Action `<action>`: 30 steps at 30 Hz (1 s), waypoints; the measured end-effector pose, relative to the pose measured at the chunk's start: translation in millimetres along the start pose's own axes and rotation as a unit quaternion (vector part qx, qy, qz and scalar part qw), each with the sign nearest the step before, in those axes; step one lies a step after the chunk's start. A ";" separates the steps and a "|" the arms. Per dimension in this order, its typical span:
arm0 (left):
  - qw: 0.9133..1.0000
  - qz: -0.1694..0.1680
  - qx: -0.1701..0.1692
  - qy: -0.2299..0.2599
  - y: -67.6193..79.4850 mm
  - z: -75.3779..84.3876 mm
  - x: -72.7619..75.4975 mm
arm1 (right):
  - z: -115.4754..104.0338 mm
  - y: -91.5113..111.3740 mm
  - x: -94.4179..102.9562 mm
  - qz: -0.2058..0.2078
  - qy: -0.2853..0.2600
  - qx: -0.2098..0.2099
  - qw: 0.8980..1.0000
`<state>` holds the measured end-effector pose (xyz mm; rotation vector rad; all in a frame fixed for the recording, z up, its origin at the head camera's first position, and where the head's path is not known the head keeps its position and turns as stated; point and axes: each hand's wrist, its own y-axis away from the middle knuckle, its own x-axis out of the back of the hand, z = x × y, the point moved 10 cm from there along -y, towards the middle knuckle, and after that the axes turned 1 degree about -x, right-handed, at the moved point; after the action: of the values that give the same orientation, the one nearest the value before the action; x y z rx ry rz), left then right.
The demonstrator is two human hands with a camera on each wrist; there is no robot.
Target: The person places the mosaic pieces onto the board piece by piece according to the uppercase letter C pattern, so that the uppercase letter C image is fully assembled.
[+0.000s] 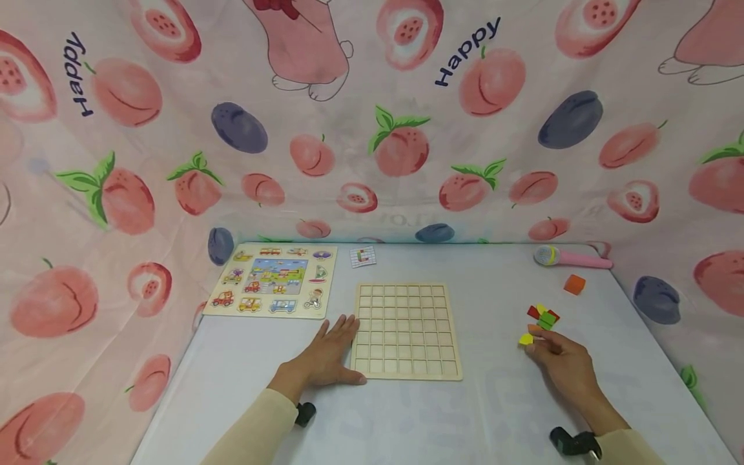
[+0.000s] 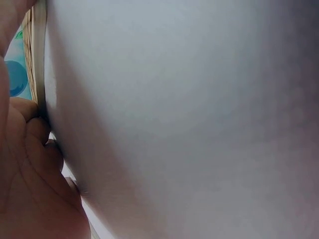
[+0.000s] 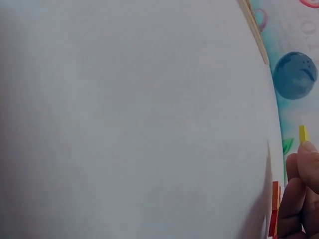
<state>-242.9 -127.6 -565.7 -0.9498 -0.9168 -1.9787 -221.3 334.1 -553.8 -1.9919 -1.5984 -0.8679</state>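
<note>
A wooden grid board (image 1: 407, 331) with square cells lies flat on the white table. My left hand (image 1: 321, 355) rests at its left edge, fingers stretched out and thumb by the lower left corner. At the right, my right hand (image 1: 565, 367) pinches a small yellow piece (image 1: 526, 340) between thumb and fingertips. The same yellow piece (image 3: 302, 133) sticks up from the fingertips in the right wrist view. Just beyond that hand lies a small pile of coloured pieces, with a green piece (image 1: 546, 320) on red and yellow ones.
A picture puzzle board (image 1: 232, 305) lies at the back left. Behind the grid board is a small card (image 1: 363, 256) with a coloured pattern. An orange piece (image 1: 574, 284) and a pink toy microphone (image 1: 572, 258) lie at the back right. A fruit-print cloth (image 1: 325, 116) hangs behind the table.
</note>
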 end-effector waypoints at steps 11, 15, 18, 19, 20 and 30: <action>1.000 -0.005 -0.002 0.011 -2.9 -1.0 0.3 | -24.4 -15.4 -19.7 -0.025 -0.093 -0.032 0.995; 1.000 -0.009 -0.002 0.022 -4.1 -1.0 -0.3 | -45.1 -24.7 -34.0 -0.037 -0.100 -0.030 0.994; 1.000 -0.010 -0.002 0.024 -4.8 -0.7 -0.6 | -66.1 -34.6 -46.4 -0.049 -0.115 -0.018 0.992; 1.000 -0.010 -0.002 0.025 -4.9 -0.4 -0.6 | -73.5 -38.4 -51.3 -0.056 -0.124 -0.016 0.991; 1.000 -0.010 -0.002 0.024 -5.0 0.2 -0.5 | -81.5 -42.1 -56.7 -0.063 -0.134 -0.013 0.989; 1.000 -0.003 -0.001 0.025 -0.2 5.8 0.1 | -158.8 -64.0 -125.9 -0.133 -0.229 0.017 0.964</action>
<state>-241.4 -122.7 -563.0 -0.8949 -0.8908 -2.0006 -331.8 153.6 -533.6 -2.0865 -2.1578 -0.4781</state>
